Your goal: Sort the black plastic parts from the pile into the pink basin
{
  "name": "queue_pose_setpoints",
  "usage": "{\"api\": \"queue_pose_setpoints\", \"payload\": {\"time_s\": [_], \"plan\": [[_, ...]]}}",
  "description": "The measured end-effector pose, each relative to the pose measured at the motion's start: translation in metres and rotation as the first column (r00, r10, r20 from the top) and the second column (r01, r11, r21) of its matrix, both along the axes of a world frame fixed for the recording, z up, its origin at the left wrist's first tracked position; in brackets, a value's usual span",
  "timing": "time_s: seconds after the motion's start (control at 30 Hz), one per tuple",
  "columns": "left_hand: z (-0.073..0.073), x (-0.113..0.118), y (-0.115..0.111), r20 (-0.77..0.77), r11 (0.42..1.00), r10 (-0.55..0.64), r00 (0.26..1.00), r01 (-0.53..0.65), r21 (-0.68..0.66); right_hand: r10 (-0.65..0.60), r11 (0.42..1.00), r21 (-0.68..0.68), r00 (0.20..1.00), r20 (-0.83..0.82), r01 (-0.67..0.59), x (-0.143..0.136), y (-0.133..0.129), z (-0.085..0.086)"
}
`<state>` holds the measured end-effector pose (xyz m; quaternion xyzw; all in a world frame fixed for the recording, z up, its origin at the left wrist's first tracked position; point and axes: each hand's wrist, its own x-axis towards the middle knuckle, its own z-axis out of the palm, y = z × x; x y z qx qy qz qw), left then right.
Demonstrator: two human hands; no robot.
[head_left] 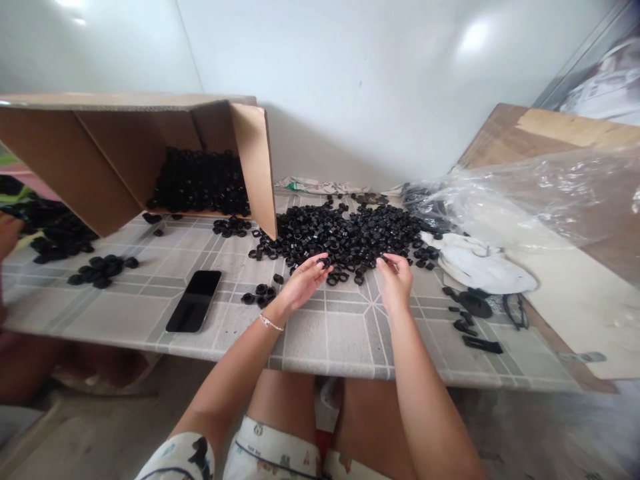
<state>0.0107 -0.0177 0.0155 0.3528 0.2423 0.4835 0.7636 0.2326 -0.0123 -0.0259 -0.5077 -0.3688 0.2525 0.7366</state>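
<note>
My left hand (305,283) is closed at the front edge of a heap of small black plastic rings (345,230), with a black ring (324,263) pinched between its fingertips. A short way to the right, my right hand (397,280) is closed too, thumb against fingers. A small dark piece (384,258) shows at its fingertips, and it looks like another ring, partly hidden. Several loose rings (260,293) lie on the cloth just left of my left wrist.
A cardboard box (259,153) on its side at the left holds more black rings. A phone (194,301) lies in front of it. Another person's hand (7,233) is at the far left. To the right are a white cloth (480,263), clear plastic film (530,193) and black scraps (483,345).
</note>
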Motion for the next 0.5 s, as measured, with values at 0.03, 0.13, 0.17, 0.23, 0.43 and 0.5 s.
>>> {"api": "queue_pose_setpoints", "payload": {"time_s": [0.03,0.13,0.17,0.23,0.43,0.5], "plan": [[0.000,0.000,0.000,0.000,1.000,-0.011,1.000,0.011,-0.003,0.048,0.998,0.034,0.994,-0.095,-0.045,-0.010,-0.002,0.003],[0.000,0.001,-0.002,-0.018,0.998,-0.046,0.999,0.045,-0.032,0.229,0.973,0.076,0.943,-0.243,-0.217,-0.038,-0.010,0.010],[0.000,0.002,-0.002,-0.031,0.997,-0.061,0.998,0.059,-0.044,0.288,0.958,0.066,0.922,-0.258,-0.281,-0.045,-0.012,0.011],[-0.002,0.003,-0.003,-0.060,0.994,-0.092,0.994,0.088,-0.069,0.377,0.923,0.026,0.887,-0.265,-0.385,-0.055,-0.017,0.013],[-0.008,0.006,-0.006,-0.108,0.989,-0.133,0.985,0.124,-0.084,0.473,0.876,0.004,0.856,-0.207,-0.483,-0.068,-0.026,0.005],[-0.008,0.007,-0.007,-0.132,0.992,-0.121,0.984,0.115,-0.054,0.463,0.884,0.010,0.869,-0.175,-0.468,-0.069,-0.027,0.001]]}}
